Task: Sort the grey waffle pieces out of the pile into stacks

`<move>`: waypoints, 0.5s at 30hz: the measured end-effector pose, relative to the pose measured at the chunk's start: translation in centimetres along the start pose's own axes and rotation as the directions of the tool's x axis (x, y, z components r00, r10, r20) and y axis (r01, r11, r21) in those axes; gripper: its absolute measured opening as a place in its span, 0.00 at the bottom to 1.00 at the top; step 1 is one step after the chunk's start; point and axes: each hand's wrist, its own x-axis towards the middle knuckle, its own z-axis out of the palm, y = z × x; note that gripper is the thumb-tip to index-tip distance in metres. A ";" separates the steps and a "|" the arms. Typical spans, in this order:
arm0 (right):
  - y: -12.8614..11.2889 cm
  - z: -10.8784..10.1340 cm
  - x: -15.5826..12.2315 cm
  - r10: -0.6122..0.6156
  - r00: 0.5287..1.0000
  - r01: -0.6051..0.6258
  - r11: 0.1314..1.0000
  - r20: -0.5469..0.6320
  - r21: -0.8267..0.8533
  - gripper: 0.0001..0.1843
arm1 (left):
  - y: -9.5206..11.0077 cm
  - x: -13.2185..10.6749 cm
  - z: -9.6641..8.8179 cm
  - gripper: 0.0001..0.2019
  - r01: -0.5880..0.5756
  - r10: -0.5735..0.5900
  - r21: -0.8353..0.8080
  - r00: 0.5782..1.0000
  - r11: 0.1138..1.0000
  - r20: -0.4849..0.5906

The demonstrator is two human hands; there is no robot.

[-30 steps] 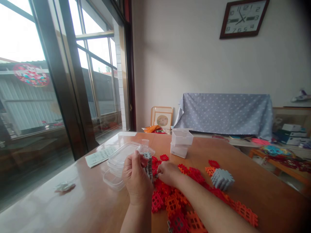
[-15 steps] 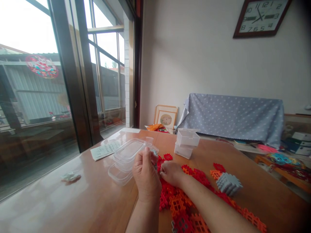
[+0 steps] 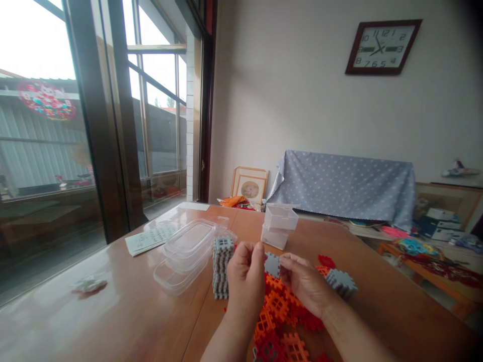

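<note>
My left hand point(image 3: 246, 275) and my right hand point(image 3: 305, 282) are raised over the wooden table point(image 3: 124, 311), both pinching one flat grey waffle block point(image 3: 272, 265) between them. Just left of my left hand stands a tall stack of grey waffle blocks point(image 3: 221, 266) on the table. Beneath my hands lies a heap of red and orange waffle blocks point(image 3: 281, 322). A smaller grey block cluster point(image 3: 341, 282) rests to the right of my right hand.
Clear plastic lids and trays point(image 3: 185, 254) are piled left of the grey stack, beside a printed paper sheet point(image 3: 148, 238). Two stacked clear boxes point(image 3: 279, 225) stand farther back. A crumpled wrapper point(image 3: 87, 284) lies near the window side. A cloth-covered bench point(image 3: 345, 185) is behind.
My left hand has let go of the grey stack, which now stands on the table. Both hands have lifted and now hold a single grey block between them.
</note>
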 end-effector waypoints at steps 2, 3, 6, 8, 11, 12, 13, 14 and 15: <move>-0.4 -1.2 -1.7 0.036 0.999 -0.033 0.988 -0.017 0.152 0.09 | -1.0 -0.6 1.1 0.12 0.044 -0.046 0.018 0.995 0.999 0.086; -0.6 -1.7 -2.4 0.044 0.999 -0.037 0.977 -0.026 0.210 0.08 | -1.5 -1.0 1.6 0.10 0.053 -0.058 0.045 0.993 0.998 0.106; -1.0 -3.2 -3.9 0.040 0.997 -0.018 0.945 -0.060 0.326 0.05 | -3.1 -2.0 2.9 0.13 0.119 -0.127 0.056 0.978 0.991 0.167; -1.2 -4.1 -4.4 0.026 0.996 0.004 0.937 -0.082 0.350 0.05 | -3.8 -2.5 3.5 0.12 0.267 -0.249 -0.019 0.920 0.963 0.302; -1.3 -5.5 -5.0 -0.029 0.991 0.062 0.963 -0.128 0.261 0.05 | -4.5 -2.9 4.1 0.11 0.502 -0.410 -0.096 0.789 0.860 0.458; -1.3 -5.9 -5.2 -0.066 0.985 0.094 0.979 -0.157 0.179 0.06 | -4.6 -3.0 4.2 0.12 0.543 -0.441 -0.109 0.770 0.833 0.462; -1.2 -6.3 -5.5 -0.115 0.975 0.129 0.989 -0.188 0.066 0.08 | -4.6 -3.0 4.2 0.13 0.564 -0.462 -0.119 0.764 0.817 0.450; -1.2 -6.6 -5.7 -0.178 0.961 0.166 0.983 -0.210 -0.075 0.10 | -4.6 -3.0 4.3 0.14 0.573 -0.476 -0.126 0.767 0.810 0.430; -1.2 -6.8 -5.9 -0.252 0.944 0.200 0.951 -0.212 -0.237 0.14 | -4.6 -3.0 4.3 0.14 0.577 -0.486 -0.128 0.771 0.807 0.412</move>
